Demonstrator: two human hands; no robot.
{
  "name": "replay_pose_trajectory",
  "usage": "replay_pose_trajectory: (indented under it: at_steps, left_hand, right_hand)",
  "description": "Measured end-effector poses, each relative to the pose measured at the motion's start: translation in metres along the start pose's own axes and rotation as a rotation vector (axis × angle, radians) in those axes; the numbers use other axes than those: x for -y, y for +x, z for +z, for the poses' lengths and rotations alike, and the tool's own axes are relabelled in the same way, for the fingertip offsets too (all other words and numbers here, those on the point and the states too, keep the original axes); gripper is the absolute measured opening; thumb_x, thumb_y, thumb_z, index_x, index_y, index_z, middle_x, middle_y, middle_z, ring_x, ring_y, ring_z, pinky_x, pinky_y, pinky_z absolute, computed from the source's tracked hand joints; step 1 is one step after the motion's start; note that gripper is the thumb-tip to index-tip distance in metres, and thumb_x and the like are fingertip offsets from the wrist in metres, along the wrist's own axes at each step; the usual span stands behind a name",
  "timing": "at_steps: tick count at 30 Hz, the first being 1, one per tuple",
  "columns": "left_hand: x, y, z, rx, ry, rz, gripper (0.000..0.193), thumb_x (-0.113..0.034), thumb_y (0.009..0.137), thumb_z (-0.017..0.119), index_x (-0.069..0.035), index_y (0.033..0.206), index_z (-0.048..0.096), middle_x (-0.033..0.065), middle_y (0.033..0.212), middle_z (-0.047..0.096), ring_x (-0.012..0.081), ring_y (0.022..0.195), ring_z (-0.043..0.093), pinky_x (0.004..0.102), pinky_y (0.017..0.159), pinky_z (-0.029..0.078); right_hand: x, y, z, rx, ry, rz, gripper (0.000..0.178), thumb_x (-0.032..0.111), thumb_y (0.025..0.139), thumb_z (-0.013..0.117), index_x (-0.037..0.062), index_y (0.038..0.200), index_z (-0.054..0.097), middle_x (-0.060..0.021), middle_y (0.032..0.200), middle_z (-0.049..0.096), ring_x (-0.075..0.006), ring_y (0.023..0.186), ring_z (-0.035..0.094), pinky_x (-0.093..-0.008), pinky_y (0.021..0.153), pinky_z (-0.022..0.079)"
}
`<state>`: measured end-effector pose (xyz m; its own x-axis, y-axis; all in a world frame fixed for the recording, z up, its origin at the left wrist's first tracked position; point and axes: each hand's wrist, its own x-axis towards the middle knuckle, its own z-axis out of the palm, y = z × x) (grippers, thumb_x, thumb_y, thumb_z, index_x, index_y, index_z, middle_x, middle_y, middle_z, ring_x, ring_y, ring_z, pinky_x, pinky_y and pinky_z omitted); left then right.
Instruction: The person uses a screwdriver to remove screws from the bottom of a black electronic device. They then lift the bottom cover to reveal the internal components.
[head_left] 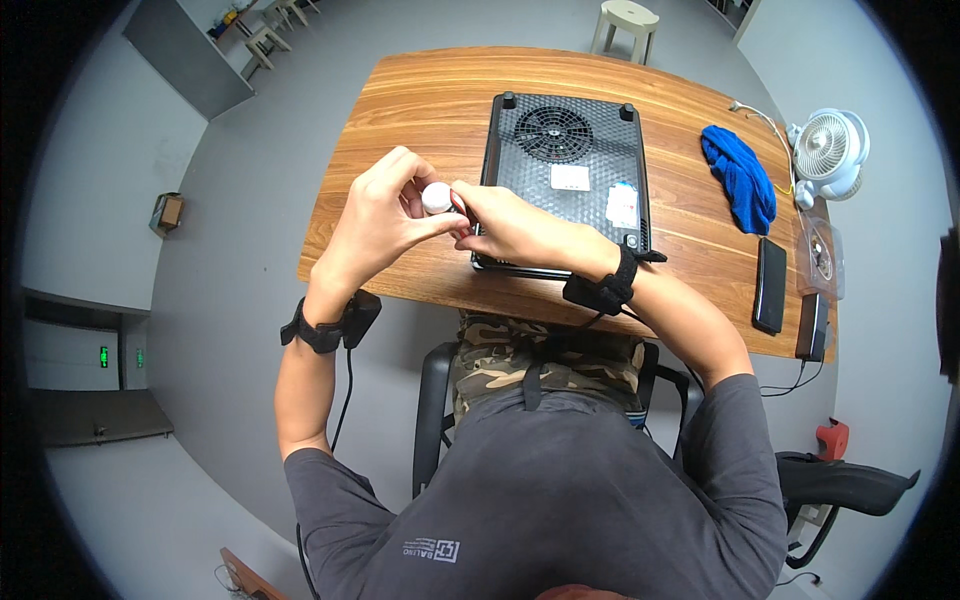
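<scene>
Between my two hands is a small thing with a round white top (pixel 437 197), held above the table's near left part; its lower part is hidden by my fingers. My left hand (pixel 382 208) curls its fingers and thumb around it. From the other side, my right hand (pixel 508 226) pinches at its edge with fingers closed. Just right of it, partly under my right hand and wrist, a black induction cooker (pixel 600 150) lies bottom up, showing its round fan grille, small feet and pale labels.
On the wooden table (pixel 420 100), a blue cloth (pixel 738 180), a black phone (pixel 769 285), a clear plastic box (pixel 822 258) and a black block with a cable (pixel 812 327) lie at the right. A white fan (pixel 830 145) stands at the right edge. Cabled black straps circle both wrists.
</scene>
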<state>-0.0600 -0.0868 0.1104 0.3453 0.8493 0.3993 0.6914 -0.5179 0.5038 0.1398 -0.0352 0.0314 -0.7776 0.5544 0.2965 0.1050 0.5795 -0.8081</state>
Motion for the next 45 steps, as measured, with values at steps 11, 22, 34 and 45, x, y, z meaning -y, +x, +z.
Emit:
replay_pose_trajectory:
  at_steps: [11,22,34,45]
  left_hand:
    - [0.003,0.0,0.002,0.013,-0.041,-0.024,0.034,-0.013,0.08,0.089,0.0,0.103,0.068,0.0064,0.094,0.066,0.0133,0.076,0.07,0.0254,0.066,0.058]
    - [0.001,0.0,-0.002,0.073,-0.054,-0.013,0.033,-0.005,0.083,0.083,0.002,0.113,0.07,0.0089,0.106,0.068,0.0153,0.085,0.072,0.0263,0.072,0.061]
    - [-0.002,0.001,-0.001,0.094,-0.069,0.023,0.037,-0.003,0.085,0.081,0.002,0.12,0.07,0.0103,0.11,0.068,0.0159,0.088,0.071,0.0262,0.074,0.06]
    - [-0.001,0.002,0.002,0.087,-0.045,0.033,0.037,-0.011,0.079,0.09,0.001,0.109,0.071,0.0067,0.1,0.067,0.0117,0.078,0.068,0.0235,0.064,0.056]
  right_hand:
    - [0.005,0.001,-0.004,-0.007,-0.026,0.068,0.039,0.009,0.086,0.079,0.0002,0.108,0.049,-0.021,0.098,0.065,-0.0407,0.093,0.067,-0.0479,0.08,0.052]
    - [-0.005,0.0,0.003,-0.057,-0.055,0.018,0.048,0.015,0.085,0.083,-0.0002,0.115,0.048,-0.0244,0.108,0.064,-0.0434,0.105,0.066,-0.0488,0.086,0.053]
    - [-0.002,0.001,-0.001,-0.028,-0.066,0.024,0.055,0.013,0.083,0.084,-0.0019,0.121,0.047,-0.0256,0.114,0.063,-0.0444,0.109,0.064,-0.0487,0.09,0.054]
    - [-0.005,-0.001,-0.002,0.011,-0.062,0.024,0.043,0.008,0.084,0.078,-0.0008,0.111,0.047,-0.0228,0.098,0.065,-0.0436,0.095,0.067,-0.0485,0.08,0.053]
